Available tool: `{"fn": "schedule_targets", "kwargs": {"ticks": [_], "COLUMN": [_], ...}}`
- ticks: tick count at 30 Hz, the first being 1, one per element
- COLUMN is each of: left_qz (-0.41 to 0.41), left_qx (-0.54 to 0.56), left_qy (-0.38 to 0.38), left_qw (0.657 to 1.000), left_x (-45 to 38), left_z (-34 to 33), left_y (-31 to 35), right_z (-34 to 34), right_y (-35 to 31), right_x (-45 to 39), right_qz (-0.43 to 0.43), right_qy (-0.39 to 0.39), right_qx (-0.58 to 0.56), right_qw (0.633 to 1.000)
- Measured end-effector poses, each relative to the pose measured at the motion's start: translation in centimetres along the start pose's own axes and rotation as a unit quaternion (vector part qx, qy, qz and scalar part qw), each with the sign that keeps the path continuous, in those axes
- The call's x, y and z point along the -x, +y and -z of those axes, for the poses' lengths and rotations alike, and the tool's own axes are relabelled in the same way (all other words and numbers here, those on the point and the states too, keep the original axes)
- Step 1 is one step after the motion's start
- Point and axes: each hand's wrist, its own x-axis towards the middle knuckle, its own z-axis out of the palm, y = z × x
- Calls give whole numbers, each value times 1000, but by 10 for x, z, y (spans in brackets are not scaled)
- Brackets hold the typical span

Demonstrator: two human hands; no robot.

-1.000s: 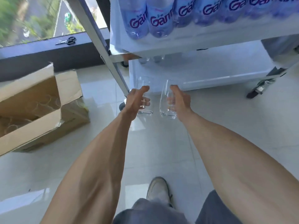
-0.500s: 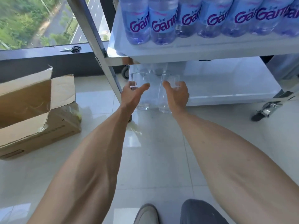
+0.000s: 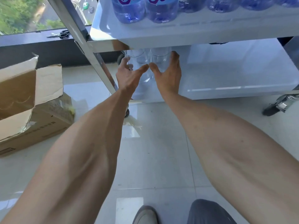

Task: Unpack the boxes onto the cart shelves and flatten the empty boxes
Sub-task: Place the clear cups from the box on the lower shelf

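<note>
Two clear drinking glasses stand side by side at the left end of the cart's white lower shelf [image 3: 226,75]. My left hand [image 3: 129,76] curls round the left glass [image 3: 140,61], thumb on its right side. My right hand [image 3: 169,73] curls round the right glass [image 3: 160,59], fingers on its far side. My two thumbs almost touch between the glasses. The glass tops are hidden under the upper shelf [image 3: 194,34]. An open cardboard box [image 3: 40,120] sits on the floor at the left, flaps up.
Blue water bottles [image 3: 160,12] line the upper shelf. The cart's slanted metal post [image 3: 90,55] runs just left of my left hand. Scissors [image 3: 61,34] lie on the window ledge. A caster wheel [image 3: 275,107] is at the right. My shoe [image 3: 145,214] is on the tiled floor.
Both hands have carried the glasses forward and under the upper shelf, onto the lower shelf. The view has moved closer to the cart.
</note>
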Motion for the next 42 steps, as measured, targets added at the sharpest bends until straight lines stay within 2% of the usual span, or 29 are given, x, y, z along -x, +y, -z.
{"fn": "schedule_targets", "kwargs": {"ticks": [3, 7, 10, 17, 30, 33, 37, 40, 42], "left_qz": [-12, -14, -13, -18, -27, -30, -42, -30, -53], "left_qx": [-12, -23, -50, -38, -16, -35, -84, -113, -136], "left_qy": [2, -4, 2, 14, 10, 1, 4, -21, -37], "left_qw": [1000, 1000, 999, 999, 999, 999, 996, 993, 989], "left_x": [-7, -9, -10, -19, -24, -20, -5, 8, 17], "left_z": [0, -3, -4, -11, -18, -17, -7, 2, 7], "left_y": [-3, -10, -17, -19, -27, -27, -29, -36, -39], "right_z": [-7, -11, -16, -32, -29, -26, -17, -10, -7], "right_y": [3, 18, 29, 25, 26, 29, 32, 30, 28], "right_x": [0, 10, 15, 1, -3, -2, 12, 27, 37], "right_qz": [-5, -25, -55, -100, -87, -98, -109, -99, -95], "right_qy": [19, 12, -5, 3, -22, -40, -39, -45, -49], "right_qx": [3, 65, 66, 55, 100, 145, 278, 328, 338], "right_qw": [1000, 997, 996, 993, 991, 984, 954, 939, 935]}}
